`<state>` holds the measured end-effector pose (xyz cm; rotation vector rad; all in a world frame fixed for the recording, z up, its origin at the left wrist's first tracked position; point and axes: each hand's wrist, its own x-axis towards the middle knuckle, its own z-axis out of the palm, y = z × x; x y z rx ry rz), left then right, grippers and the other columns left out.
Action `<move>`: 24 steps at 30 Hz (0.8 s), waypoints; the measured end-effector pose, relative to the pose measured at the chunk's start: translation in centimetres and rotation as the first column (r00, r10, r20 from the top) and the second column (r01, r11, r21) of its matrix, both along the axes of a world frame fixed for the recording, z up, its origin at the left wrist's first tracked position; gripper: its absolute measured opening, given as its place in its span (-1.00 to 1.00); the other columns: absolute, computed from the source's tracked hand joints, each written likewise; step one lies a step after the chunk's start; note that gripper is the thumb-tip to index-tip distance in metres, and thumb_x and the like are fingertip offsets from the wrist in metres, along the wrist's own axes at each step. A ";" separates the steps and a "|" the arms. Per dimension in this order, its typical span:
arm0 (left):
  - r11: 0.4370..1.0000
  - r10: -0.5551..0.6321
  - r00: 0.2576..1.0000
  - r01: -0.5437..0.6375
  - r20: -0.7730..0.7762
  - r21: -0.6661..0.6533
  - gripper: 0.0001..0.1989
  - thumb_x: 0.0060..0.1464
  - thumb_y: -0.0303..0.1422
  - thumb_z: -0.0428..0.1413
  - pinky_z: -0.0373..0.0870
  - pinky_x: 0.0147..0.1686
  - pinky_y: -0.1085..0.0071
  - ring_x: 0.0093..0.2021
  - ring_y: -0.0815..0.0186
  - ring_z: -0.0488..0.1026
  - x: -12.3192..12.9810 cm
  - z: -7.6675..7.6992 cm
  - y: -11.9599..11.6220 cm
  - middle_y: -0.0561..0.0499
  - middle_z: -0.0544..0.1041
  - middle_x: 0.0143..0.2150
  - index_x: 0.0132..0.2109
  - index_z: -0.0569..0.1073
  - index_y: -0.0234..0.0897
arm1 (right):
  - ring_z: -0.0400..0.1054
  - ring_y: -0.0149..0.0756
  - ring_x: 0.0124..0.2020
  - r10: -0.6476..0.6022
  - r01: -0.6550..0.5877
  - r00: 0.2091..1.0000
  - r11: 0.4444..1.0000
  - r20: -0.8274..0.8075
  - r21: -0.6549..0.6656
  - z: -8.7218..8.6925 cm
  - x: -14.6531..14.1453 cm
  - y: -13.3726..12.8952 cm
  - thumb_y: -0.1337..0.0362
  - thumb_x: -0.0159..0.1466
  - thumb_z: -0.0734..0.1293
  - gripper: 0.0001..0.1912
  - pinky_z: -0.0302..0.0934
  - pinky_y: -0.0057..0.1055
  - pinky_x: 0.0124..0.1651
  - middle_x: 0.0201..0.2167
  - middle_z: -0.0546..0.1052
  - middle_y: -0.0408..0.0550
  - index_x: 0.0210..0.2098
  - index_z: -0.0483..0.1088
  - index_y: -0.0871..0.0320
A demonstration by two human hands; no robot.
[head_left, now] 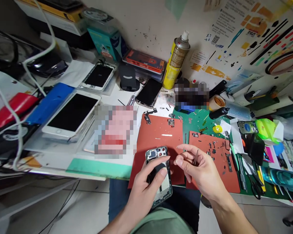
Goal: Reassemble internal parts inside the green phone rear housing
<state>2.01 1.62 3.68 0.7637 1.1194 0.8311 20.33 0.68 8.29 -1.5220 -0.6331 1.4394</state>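
Note:
An opened phone housing (pixel 164 191) with bare inner parts and camera openings at its top lies tilted at the front edge of the red-brown mat. My left hand (pixel 148 182) holds it, with the thumb across its inside and the index finger near the camera end. Just right of the housing is my right hand (pixel 197 165), with metal tweezers (pixel 196 155) held among its fingers. Its thumb and index finger are close together near the housing's upper right edge; whether something small is between them cannot be made out.
Small parts lie on the left mat (pixel 161 130) and the right mat (pixel 219 172). Behind stand a yellow spray can (pixel 173 65) and a dark phone (pixel 149 92). A white phone (pixel 72 113) is at left. Scissors (pixel 255 187) and pens lie at right.

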 end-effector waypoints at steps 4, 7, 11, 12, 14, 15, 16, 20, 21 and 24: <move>0.973 -0.105 0.987 0.128 -0.124 0.192 -0.74 0.25 -0.07 0.33 0.54 0.15 0.16 0.07 -0.02 0.64 -0.2 0.1 0.0 -0.09 0.77 0.00 -0.06 0.79 -0.07 | 0.17 -0.52 -0.60 0.043 -0.044 0.999 0.999 -0.020 -0.007 1.0 -0.9 -1.5 -0.06 0.17 0.65 -0.41 0.12 -0.50 -0.62 -0.39 0.55 -0.20 0.08 0.54 0.06; 0.968 -0.099 0.988 0.122 -0.114 0.218 -0.80 0.26 -0.12 0.33 0.50 0.18 0.15 0.08 -0.01 0.66 -0.2 0.5 -0.4 -0.08 0.78 -0.01 -0.10 0.79 -0.06 | 0.21 -0.50 -0.57 0.052 -0.052 0.999 0.999 0.005 0.012 1.4 -1.2 -2.3 -0.04 0.20 0.64 -0.40 0.11 -0.51 -0.60 -0.38 0.60 -0.18 0.12 0.51 0.06; 0.962 -0.092 0.989 0.118 -0.115 0.244 -0.84 0.24 -0.15 0.35 0.49 0.18 0.14 0.07 -0.02 0.66 0.1 1.3 -1.0 -0.09 0.78 -0.03 -0.18 0.78 -0.08 | 0.20 -0.50 -0.58 0.046 -0.047 0.998 0.998 0.046 0.034 1.7 -1.2 -3.0 -0.02 0.21 0.64 -0.37 0.09 -0.51 -0.58 -0.38 0.65 -0.14 0.15 0.48 0.08; 0.960 -0.092 0.988 0.120 -0.120 0.252 -0.84 0.24 -0.15 0.35 0.49 0.17 0.15 0.06 -0.02 0.67 0.2 1.4 -1.1 -0.08 0.78 -0.05 -0.19 0.78 -0.08 | 0.18 -0.51 -0.59 0.046 -0.047 0.998 0.998 0.049 0.033 1.8 -1.2 -3.1 -0.01 0.20 0.64 -0.36 0.07 -0.51 -0.59 -0.39 0.64 -0.15 0.16 0.47 0.09; 0.956 -0.092 0.987 0.125 -0.133 0.266 -0.83 0.25 -0.15 0.35 0.49 0.16 0.17 0.04 0.00 0.67 0.3 1.5 -1.2 -0.08 0.78 -0.07 -0.21 0.77 -0.09 | 0.16 -0.51 -0.60 0.047 -0.048 0.998 0.999 0.042 0.024 2.0 -1.2 -3.2 -0.01 0.18 0.65 -0.32 0.04 -0.52 -0.60 -0.41 0.63 -0.17 0.18 0.46 0.09; 0.955 -0.092 0.986 0.127 -0.138 0.269 -0.83 0.25 -0.15 0.35 0.49 0.14 0.19 0.04 0.01 0.67 0.3 1.5 -1.3 -0.08 0.78 -0.08 -0.22 0.76 -0.10 | 0.15 -0.51 -0.60 0.050 -0.050 0.998 0.999 0.032 0.017 2.1 -1.1 -3.3 -0.02 0.17 0.66 -0.31 0.03 -0.53 -0.61 -0.42 0.62 -0.18 0.18 0.46 0.09; 0.954 -0.096 0.986 0.131 -0.140 0.270 -0.82 0.26 -0.15 0.34 0.50 0.13 0.21 0.03 0.02 0.67 0.3 1.4 -1.3 -0.08 0.78 -0.08 -0.22 0.76 -0.11 | 0.15 -0.52 -0.61 0.053 -0.054 0.998 0.999 0.019 0.010 2.1 -1.1 -3.4 -0.03 0.16 0.66 -0.29 0.03 -0.52 -0.62 -0.42 0.62 -0.18 0.18 0.46 0.09; 0.946 -0.126 0.984 0.158 -0.128 0.283 -0.79 0.28 -0.13 0.33 0.52 0.06 0.29 0.01 0.09 0.68 0.2 1.2 -1.4 -0.05 0.77 -0.13 -0.21 0.73 -0.13 | 0.10 -0.55 -0.67 0.049 -0.049 0.999 0.998 -0.003 0.025 1.8 -0.9 -4.0 -0.09 0.21 0.61 -0.33 -0.04 -0.49 -0.65 -0.39 0.61 -0.17 0.18 0.49 0.08; 0.945 -0.124 0.984 0.157 -0.127 0.287 -0.79 0.28 -0.12 0.32 0.52 0.04 0.31 -0.02 0.11 0.68 0.2 1.1 -1.4 -0.04 0.77 -0.15 -0.21 0.73 -0.13 | 0.09 -0.56 -0.67 0.043 -0.043 0.999 0.998 0.011 0.042 1.7 -0.9 -4.3 -0.09 0.23 0.59 -0.38 -0.07 -0.49 -0.64 -0.37 0.62 -0.15 0.15 0.52 0.08; 0.951 -0.090 0.986 0.128 -0.141 0.283 -0.78 0.27 -0.11 0.34 0.53 -0.06 0.38 -0.15 0.20 0.67 0.3 1.0 -1.5 0.01 0.74 -0.23 -0.21 0.73 -0.13 | 0.14 -0.52 -0.56 0.073 -0.079 0.994 0.994 0.085 0.070 1.5 -0.9 -5.0 -0.08 0.30 0.54 -0.58 -0.05 -0.47 -0.56 -0.34 0.61 -0.07 -0.09 0.63 0.15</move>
